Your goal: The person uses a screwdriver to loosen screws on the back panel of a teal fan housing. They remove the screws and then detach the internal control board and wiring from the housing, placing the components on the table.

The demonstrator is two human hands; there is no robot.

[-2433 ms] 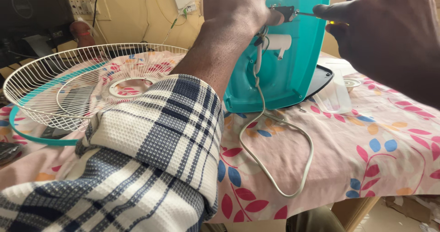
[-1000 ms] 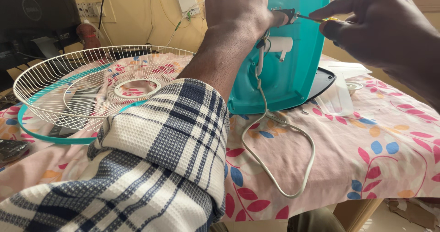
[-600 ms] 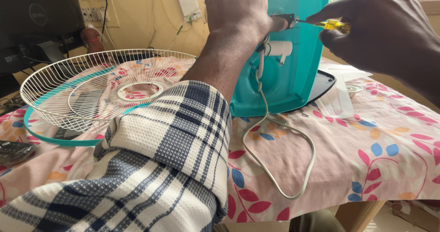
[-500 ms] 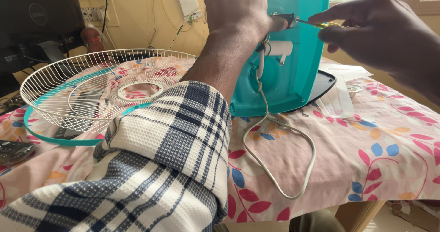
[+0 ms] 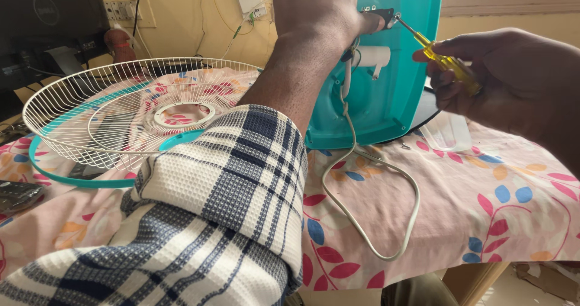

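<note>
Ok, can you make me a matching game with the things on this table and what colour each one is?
Things:
1. fan housing
2. screwdriver handle
3. wire fan guard
4. sleeve

Colours:
A. white
B. white with dark blue checks
C. turquoise
D. clear yellow

Pairs: 1-C, 2-D, 3-A, 4-B. The right hand holds the screwdriver; the left hand steadies the fan housing.

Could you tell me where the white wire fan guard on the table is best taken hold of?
Take the fan guard by its outer rim at the near-left edge, coming from above: it lies dished side up, and the rim there is clear of the teal ring.
</note>
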